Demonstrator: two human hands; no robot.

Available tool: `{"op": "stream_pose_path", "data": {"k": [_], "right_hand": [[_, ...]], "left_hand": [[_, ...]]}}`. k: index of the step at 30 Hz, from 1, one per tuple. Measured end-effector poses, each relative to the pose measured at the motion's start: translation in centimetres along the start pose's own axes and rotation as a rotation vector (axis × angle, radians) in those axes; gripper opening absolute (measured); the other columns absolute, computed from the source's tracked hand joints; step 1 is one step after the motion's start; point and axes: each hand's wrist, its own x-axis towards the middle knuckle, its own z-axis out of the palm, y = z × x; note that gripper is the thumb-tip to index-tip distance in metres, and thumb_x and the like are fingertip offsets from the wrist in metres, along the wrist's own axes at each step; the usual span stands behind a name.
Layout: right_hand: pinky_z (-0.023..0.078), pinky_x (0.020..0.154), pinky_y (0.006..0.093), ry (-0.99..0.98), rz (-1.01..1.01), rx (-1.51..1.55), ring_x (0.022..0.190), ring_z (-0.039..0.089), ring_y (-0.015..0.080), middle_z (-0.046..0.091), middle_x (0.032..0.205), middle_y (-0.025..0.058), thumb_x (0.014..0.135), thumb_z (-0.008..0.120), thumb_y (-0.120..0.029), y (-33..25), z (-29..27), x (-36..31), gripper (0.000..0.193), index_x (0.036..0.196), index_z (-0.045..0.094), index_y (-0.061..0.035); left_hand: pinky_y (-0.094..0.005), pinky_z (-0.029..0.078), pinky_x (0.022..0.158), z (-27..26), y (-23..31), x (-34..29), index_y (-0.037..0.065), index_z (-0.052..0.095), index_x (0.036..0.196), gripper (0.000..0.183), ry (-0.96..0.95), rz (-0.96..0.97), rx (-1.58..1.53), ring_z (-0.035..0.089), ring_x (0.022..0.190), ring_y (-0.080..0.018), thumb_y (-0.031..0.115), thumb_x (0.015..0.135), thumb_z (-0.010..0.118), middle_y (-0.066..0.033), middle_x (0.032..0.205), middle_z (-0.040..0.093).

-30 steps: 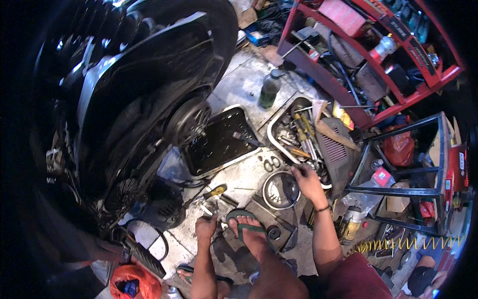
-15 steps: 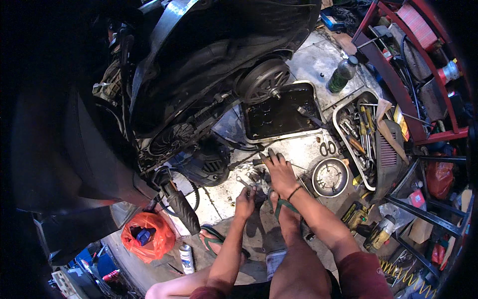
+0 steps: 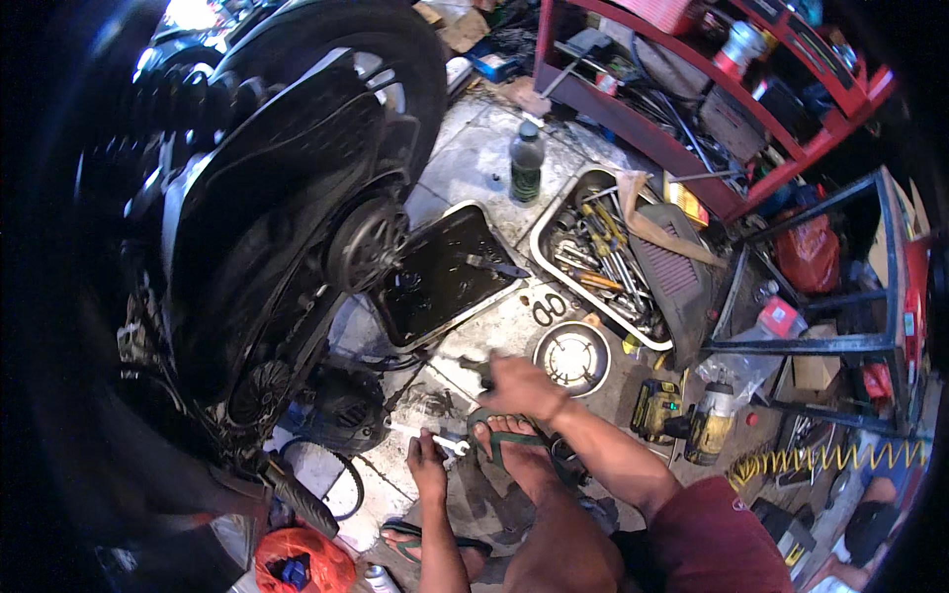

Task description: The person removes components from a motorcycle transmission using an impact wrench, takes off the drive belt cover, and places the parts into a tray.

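A silver combination wrench (image 3: 453, 446) is pinched in the fingers of my left hand (image 3: 425, 465), low over the floor between my sandalled feet. My right hand (image 3: 529, 388), blurred by motion, is closed around a dark handle-like piece (image 3: 476, 370) ahead of my right foot. What kind of tool that is cannot be made out. Just beyond it lies the black drip tray (image 3: 415, 341) with dark oil and a brush (image 3: 492, 265) in it. A round metal dish (image 3: 573, 358) sits right of my right hand, with black-handled scissors (image 3: 549, 309) behind it.
The motorbike's underside and wheel hub (image 3: 364, 247) fill the left. At right are a tray of tools (image 3: 542, 240), a green bottle (image 3: 526, 166), cordless power tools (image 3: 707, 425), a coiled yellow hose (image 3: 820, 457) and a red rack (image 3: 652, 124). A red plastic bag (image 3: 306, 558) stands lower left.
My view has swung right, so the scene sits further left. The wrench, earlier near my left fingers, now shows crosswise in them. My right hand has lifted the dark piece off the floor area.
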Motion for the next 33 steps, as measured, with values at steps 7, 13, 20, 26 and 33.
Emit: {"op": "stream_pose_path", "data": {"k": [7,13,20,26,33], "right_hand": [[0.049,0.087,0.0433,0.632,0.351,0.213,0.100,0.061,0.0416,0.065,0.102,0.0251,0.072,0.072,-0.019,8.7,-8.7,-7.7,0.052,0.117,0.056,0.0009],[0.045,0.091,0.0459,0.813,0.536,-0.030,0.106,0.056,0.0429,0.058,0.112,0.0266,0.077,0.065,-0.016,14.5,-8.1,-8.1,0.048,0.123,0.053,-0.0044],[0.043,0.093,0.0431,1.046,0.540,-0.015,0.103,0.056,0.0391,0.057,0.108,0.0246,0.076,0.069,-0.006,16.2,-6.0,-7.9,0.043,0.117,0.055,-0.0058],[0.043,0.090,0.0332,1.408,0.433,0.582,0.094,0.056,0.0200,0.062,0.106,0.0102,0.080,0.070,-0.004,15.4,-4.2,-6.8,0.039,0.114,0.055,0.0071],[0.042,0.089,0.0318,1.506,0.478,0.791,0.093,0.053,0.0206,0.059,0.110,0.0108,0.081,0.069,-0.005,14.3,-3.6,-8.9,0.043,0.119,0.053,0.0061]], "left_hand": [[-0.0257,0.040,0.058,6.7,2.6,-0.1,0.000,0.059,0.090,0.038,-0.335,-0.050,-0.044,0.049,0.061,-0.0130,0.037,0.096,0.055,-0.0001,0.066,0.052],[-0.0393,0.045,0.076,14.8,3.5,-0.7,-0.002,0.056,0.099,0.045,-0.434,0.283,0.206,0.059,0.083,-0.0309,0.042,0.096,0.051,-0.0200,0.089,0.061],[-0.0485,0.042,0.091,24.9,9.2,0.4,-0.001,0.051,0.115,0.044,-0.637,0.139,0.279,0.052,0.108,-0.0464,0.039,0.098,0.044,-0.0298,0.113,0.057],[-0.0411,0.038,0.102,30.1,8.9,3.8,-0.004,0.045,0.131,0.062,-0.723,0.338,0.164,0.049,0.120,-0.0404,0.047,0.095,0.048,-0.0288,0.131,0.049],[-0.0356,0.029,0.109,28.3,9.9,5.5,-0.003,0.036,0.141,0.083,-0.979,0.122,-0.118,0.041,0.132,-0.0294,0.062,0.090,0.043,-0.0220,0.140,0.045]]}}
